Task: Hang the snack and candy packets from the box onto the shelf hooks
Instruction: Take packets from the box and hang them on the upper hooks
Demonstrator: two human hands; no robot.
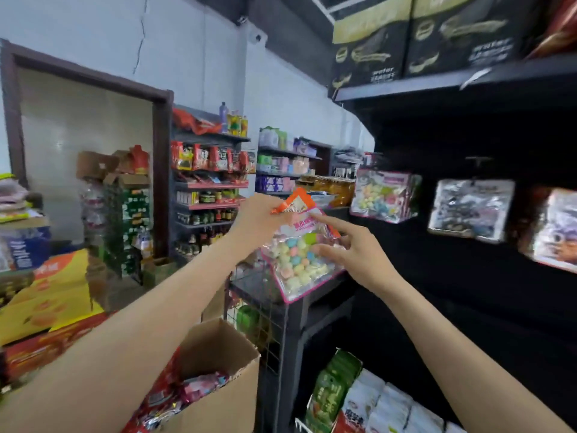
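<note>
I hold a clear packet of pastel candy balls (299, 260) with an orange header up in front of the dark shelf. My left hand (259, 218) pinches its orange top edge. My right hand (349, 248) touches the packet's right side, index finger stretched across the label and the other fingers against the bag. A matching candy packet (382, 195) hangs on a hook of the black shelf (468, 292) to the right, with two silvery packets (470, 209) further right. The open cardboard box (218, 382) below holds several red and pink packets.
A wire rack (265, 320) stands between the box and the shelf. Green and white snack bags (352, 398) fill a lower row. Black cartons (421, 35) sit on the top shelf. Stocked shelves and stacked boxes line the far wall and the left.
</note>
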